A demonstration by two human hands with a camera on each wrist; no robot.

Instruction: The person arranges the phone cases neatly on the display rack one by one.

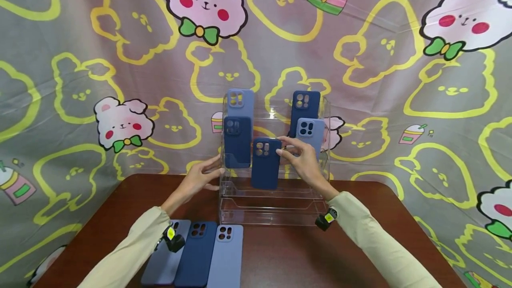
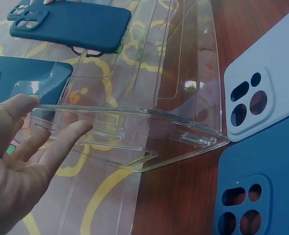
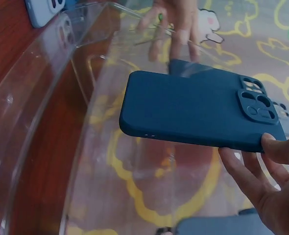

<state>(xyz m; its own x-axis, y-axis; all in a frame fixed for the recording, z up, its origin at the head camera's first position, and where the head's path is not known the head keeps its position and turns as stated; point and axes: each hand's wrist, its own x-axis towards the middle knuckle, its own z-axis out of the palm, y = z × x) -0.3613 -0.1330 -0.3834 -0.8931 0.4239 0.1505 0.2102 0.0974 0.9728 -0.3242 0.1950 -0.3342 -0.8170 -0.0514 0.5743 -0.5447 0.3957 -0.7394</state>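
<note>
My right hand (image 1: 302, 159) pinches a dark blue phone case (image 1: 266, 168) by its upper right edge, thumb and fingers on its side. The case is upright in front of a clear tiered display rack (image 1: 272, 217); in the right wrist view the dark blue case (image 3: 183, 107) shows its camera cutouts near the thumb (image 3: 276, 147). At the rack's left side is my left hand (image 1: 202, 173), its fingers extended and touching the clear side panel. Two phone cases stand in the rack's left part, light blue (image 1: 241, 105) behind dark blue (image 1: 238, 146).
On the rack's right stand a dark blue case (image 1: 306, 106) and a light blue case (image 1: 311, 134). Three more cases lie on the brown table (image 1: 320, 257) at front left, a dark blue case (image 1: 196, 252) between two lighter ones. A patterned cloth (image 1: 272, 57) hangs behind.
</note>
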